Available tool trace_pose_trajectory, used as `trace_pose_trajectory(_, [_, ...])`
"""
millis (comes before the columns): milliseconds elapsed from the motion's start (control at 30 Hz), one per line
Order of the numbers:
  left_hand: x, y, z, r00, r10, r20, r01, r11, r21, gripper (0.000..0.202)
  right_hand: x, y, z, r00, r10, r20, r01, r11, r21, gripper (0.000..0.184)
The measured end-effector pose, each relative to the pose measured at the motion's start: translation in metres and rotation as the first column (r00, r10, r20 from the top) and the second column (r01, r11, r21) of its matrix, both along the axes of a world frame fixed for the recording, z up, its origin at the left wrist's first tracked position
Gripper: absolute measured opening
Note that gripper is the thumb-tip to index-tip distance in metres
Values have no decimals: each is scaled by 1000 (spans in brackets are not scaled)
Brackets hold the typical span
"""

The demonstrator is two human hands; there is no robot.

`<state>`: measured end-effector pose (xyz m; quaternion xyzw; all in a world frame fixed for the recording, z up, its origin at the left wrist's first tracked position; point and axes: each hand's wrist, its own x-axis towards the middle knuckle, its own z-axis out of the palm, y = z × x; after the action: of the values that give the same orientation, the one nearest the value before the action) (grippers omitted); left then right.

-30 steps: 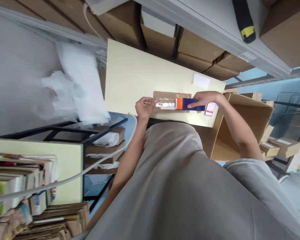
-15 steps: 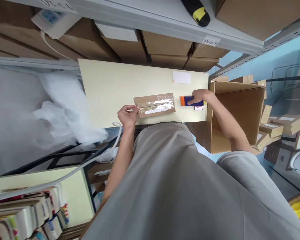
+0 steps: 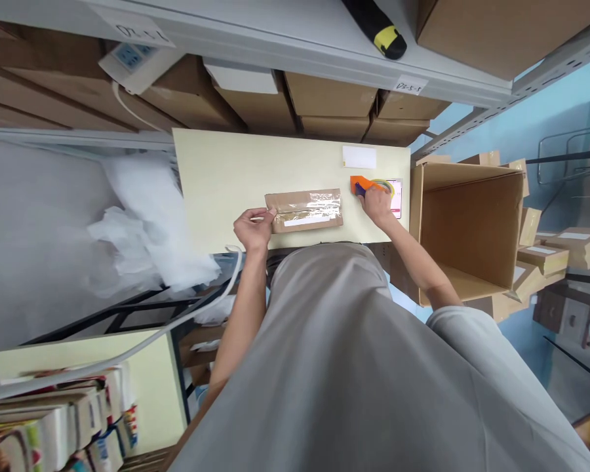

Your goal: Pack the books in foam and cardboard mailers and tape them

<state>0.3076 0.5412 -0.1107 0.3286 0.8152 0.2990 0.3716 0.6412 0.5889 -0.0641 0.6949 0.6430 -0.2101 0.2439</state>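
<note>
A flat brown cardboard parcel (image 3: 305,211) with shiny tape and a white label lies on the pale yellow table (image 3: 226,177). My left hand (image 3: 253,228) pinches the parcel's left end, fingers closed on it. My right hand (image 3: 376,204) is wrapped round the handle of an orange and blue tape dispenser (image 3: 361,185), which rests on the table to the right of the parcel. A pink phone (image 3: 396,196) lies just beyond the dispenser, and a white card (image 3: 358,157) sits near the table's far edge.
An open empty cardboard box (image 3: 467,229) stands right of the table. Shelves with brown cartons (image 3: 324,98) and a power strip (image 3: 132,62) run behind it. White plastic wrap (image 3: 142,216) is heaped at the left. Stacked books (image 3: 54,419) sit at the lower left.
My right hand has drawn the tape dispenser off the parcel to the right and set it down on the table beside the phone. My left hand stays on the parcel's left end.
</note>
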Motion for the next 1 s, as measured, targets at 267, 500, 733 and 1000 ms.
trace_pose_trajectory(267, [-11,1,6,999,28,-28,-27,999,23,15,-14,-39,-67,972,-171,-164,202,959,199,50])
trace_pose_trajectory(500, [-5,-1,6,999,50,22,-51,998,47,17,-17,-50,-69,966,-198,-165,242,919,311,52])
trace_pose_trajectory(733, [19,-8,-3,982,161,99,-177,969,174,33,-22,-92,-19,970,-230,-76,242,897,371,51])
trace_pose_trajectory(1000, [13,-7,-11,958,86,275,-142,971,193,35,-38,-177,66,952,-305,31,283,912,297,39])
